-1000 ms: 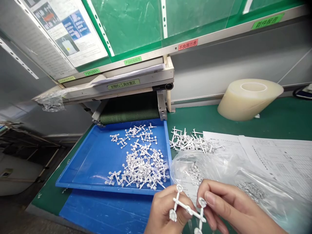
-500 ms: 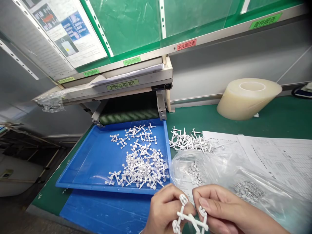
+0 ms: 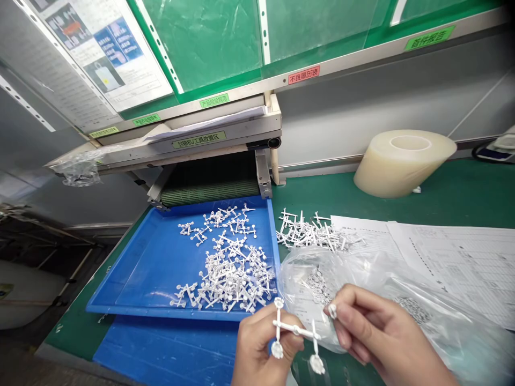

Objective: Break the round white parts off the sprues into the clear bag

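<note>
While the left hand (image 3: 260, 339) pinches a white plastic H-frame (image 3: 295, 329) dipping rightward, the right hand (image 3: 368, 321) a white knob (image 3: 332, 311), a blue tray (image 3: 156, 257) holds more.

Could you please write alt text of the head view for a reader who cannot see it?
A person's left hand holds a branched white part while the right hand pinches a small white piece apart from it. Beyond are a blue tray of similar branched parts and, to its right, clear bags of small pieces.
</note>
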`<state>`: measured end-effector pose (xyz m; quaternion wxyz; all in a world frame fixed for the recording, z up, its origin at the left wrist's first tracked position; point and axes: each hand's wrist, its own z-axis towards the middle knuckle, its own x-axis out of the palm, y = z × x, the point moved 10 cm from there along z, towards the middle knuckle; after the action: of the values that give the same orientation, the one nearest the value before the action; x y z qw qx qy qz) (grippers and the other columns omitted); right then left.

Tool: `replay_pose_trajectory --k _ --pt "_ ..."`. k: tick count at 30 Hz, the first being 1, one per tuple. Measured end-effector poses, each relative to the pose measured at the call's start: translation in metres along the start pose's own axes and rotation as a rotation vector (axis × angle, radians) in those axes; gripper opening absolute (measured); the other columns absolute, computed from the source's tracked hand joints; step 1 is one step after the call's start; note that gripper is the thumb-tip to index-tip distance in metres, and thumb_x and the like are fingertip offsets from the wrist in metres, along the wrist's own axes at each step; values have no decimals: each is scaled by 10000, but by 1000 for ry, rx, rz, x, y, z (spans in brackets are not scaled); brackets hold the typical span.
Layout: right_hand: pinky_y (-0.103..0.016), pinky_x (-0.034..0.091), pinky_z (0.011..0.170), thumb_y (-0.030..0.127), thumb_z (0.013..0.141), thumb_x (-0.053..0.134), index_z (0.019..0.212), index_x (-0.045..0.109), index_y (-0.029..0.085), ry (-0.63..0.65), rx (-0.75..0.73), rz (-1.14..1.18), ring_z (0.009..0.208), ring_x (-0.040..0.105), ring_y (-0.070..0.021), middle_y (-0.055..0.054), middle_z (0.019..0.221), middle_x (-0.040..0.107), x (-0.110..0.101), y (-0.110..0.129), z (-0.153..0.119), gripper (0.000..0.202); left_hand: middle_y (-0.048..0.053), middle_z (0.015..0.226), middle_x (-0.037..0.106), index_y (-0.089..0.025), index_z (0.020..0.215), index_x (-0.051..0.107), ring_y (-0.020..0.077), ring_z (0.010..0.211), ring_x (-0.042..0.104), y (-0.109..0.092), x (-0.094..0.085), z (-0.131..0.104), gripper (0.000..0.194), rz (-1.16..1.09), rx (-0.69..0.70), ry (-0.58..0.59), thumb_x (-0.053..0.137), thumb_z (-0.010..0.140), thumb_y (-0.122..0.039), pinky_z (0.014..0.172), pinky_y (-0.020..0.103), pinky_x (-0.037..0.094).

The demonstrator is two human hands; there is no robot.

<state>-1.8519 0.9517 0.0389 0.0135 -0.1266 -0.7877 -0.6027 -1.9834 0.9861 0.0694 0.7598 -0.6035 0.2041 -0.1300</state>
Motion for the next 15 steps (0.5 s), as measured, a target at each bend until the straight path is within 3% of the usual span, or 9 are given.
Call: replay_pose_trajectory --k 2,5,10,15 --pt "-184 261 386 505 730 662 576 507 186 67 121 216 370 293 -42 58 458 483 10 -9 3 387 22 606 567 -186 669 657 141 561 497 0 -3 -1 317 40 14 -16 534 853 -413 548 247 356" --pt "-169 241 387 465 721 695 592 508 167 99 150 309 372 254 -24 71 451 459 15 -8 5 374 29 613 586 -194 696 672 147 566 507 0 -3 -1 278 82 29 -19 538 859 -376 551 253 366" --pt "-157 248 391 453 717 709 612 516 155 116 163 309 373 298 -14 68 460 478 16 -7 3 370 21 622 597 -200 719 682 137 562 509 -7 -4 1 253 62 69 -47 537 866 -346 541 241 359" --pt "-142 308 381 403 753 679 737 541 165 290 200 408 416 375 -22 10 678 593 32 -8 0 276 17 648 606 -202 725 685 131 585 529 -12 -6 4 213 58 92 -68 564 854 -320 564 224 378"
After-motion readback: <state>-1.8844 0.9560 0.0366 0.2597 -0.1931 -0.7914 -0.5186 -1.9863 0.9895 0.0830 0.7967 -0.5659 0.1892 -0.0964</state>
